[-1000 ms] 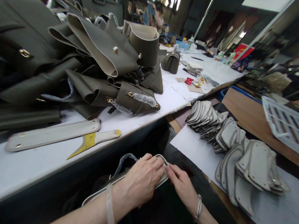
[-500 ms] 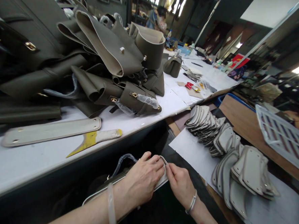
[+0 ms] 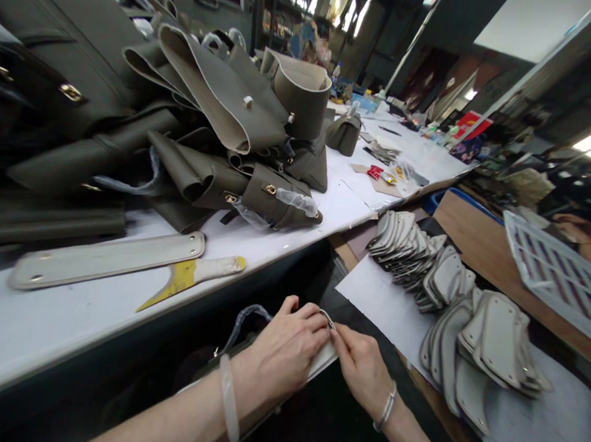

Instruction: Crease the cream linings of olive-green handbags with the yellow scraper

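Close to me, below the table edge, I hold a pale leather panel (image 3: 324, 360) with a rolled-looking rim. My left hand (image 3: 292, 344) is closed over it, palm down, with the fingertips hidden. Thumb and fingers of my right hand (image 3: 361, 365) pinch the rim at its upper right corner, almost touching the left fingers. A dark bag body seems to lie under my left forearm, mostly in shadow. From it rises a plastic-wrapped strap (image 3: 242, 321). Most of the held piece is covered by my hands.
On the white table (image 3: 293, 251) lie heaped olive bags (image 3: 222, 103), a long pale strip (image 3: 113, 260) and a yellow pointed tool (image 3: 182, 279) with a wrapped handle. To the right, stacked pale panels (image 3: 496, 336) lie on a white sheet beside a white plastic basket (image 3: 548, 256). A person sits far back.
Both hands keep their grip on the panel. My right hand has shifted slightly right and down, and the left fingers have crept a little along the rim. The view has shifted slightly.
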{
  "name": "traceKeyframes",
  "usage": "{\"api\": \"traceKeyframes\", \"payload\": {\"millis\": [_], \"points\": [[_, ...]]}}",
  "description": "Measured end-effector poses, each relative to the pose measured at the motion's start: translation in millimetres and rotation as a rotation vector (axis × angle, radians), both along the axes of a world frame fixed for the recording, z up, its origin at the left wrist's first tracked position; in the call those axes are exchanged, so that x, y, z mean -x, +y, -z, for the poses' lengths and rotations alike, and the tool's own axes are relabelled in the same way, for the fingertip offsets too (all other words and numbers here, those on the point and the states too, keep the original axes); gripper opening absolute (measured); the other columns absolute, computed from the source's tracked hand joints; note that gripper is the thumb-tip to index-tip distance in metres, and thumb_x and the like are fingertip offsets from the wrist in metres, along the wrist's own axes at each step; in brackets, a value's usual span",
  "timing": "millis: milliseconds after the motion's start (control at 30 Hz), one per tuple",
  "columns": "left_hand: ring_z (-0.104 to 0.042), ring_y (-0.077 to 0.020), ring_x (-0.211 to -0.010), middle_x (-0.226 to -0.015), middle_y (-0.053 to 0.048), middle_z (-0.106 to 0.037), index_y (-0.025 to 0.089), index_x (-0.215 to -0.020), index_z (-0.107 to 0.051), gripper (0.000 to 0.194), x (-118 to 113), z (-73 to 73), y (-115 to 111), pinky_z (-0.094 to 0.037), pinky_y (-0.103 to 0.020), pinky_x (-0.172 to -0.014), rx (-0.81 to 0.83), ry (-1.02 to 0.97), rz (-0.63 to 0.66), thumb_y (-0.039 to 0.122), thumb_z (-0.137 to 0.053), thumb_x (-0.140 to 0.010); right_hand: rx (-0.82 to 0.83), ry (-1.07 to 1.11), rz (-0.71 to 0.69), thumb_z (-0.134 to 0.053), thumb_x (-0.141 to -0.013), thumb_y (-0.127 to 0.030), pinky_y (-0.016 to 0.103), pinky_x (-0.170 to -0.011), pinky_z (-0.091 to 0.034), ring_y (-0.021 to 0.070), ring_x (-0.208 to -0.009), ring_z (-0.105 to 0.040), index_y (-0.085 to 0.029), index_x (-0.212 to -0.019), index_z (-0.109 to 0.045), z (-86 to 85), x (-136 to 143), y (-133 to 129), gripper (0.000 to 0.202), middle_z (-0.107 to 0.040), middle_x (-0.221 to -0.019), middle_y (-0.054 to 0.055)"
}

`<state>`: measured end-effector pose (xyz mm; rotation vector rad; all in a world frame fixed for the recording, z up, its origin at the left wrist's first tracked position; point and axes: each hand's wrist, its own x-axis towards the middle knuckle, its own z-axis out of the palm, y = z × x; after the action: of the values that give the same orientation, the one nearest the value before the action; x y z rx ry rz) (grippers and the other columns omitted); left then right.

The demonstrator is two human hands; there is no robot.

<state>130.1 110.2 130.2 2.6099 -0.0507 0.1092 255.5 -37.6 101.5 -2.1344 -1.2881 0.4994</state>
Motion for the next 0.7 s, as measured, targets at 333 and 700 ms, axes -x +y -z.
{"api": "traceKeyframes", "payload": {"millis": [333, 700], "points": [[-0.062, -0.0191, -0.09, -0.1, -0.007, -0.066, 0.016, -0.103, -0.063, 0.032, -34.6, 16.8, 26.3, -0.048, -0.031, -0.08, 0.312, 0.033, -0.189, 0.009, -0.046, -0.077, -0.13, 0.772, 0.379, -0.066, -0.085, -0.054, 0.023, -0.041, -0.025, 0.0075, -0.042, -0.033, -0.018, -0.053, -0.047, 20.0, -10.0, -2.2, 0.052, -0.038, -0.045, -0.006], [-0.067, -0.0197, -0.088, -0.095, -0.005, -0.074, 0.018, -0.09, -0.075, 0.03, -46.3, 28.2, 43.5, -0.05, -0.028, -0.082, 0.424, 0.075, -0.073, 0.017, -0.048, -0.078, -0.071, 1.224, 0.355, -0.075, -0.079, -0.052, 0.02, -0.044, -0.041, 0.0086, -0.053, -0.046, -0.019, -0.083, -0.055, 20.0, -15.8, 5.3, 0.04, -0.049, -0.067, -0.004]]}}
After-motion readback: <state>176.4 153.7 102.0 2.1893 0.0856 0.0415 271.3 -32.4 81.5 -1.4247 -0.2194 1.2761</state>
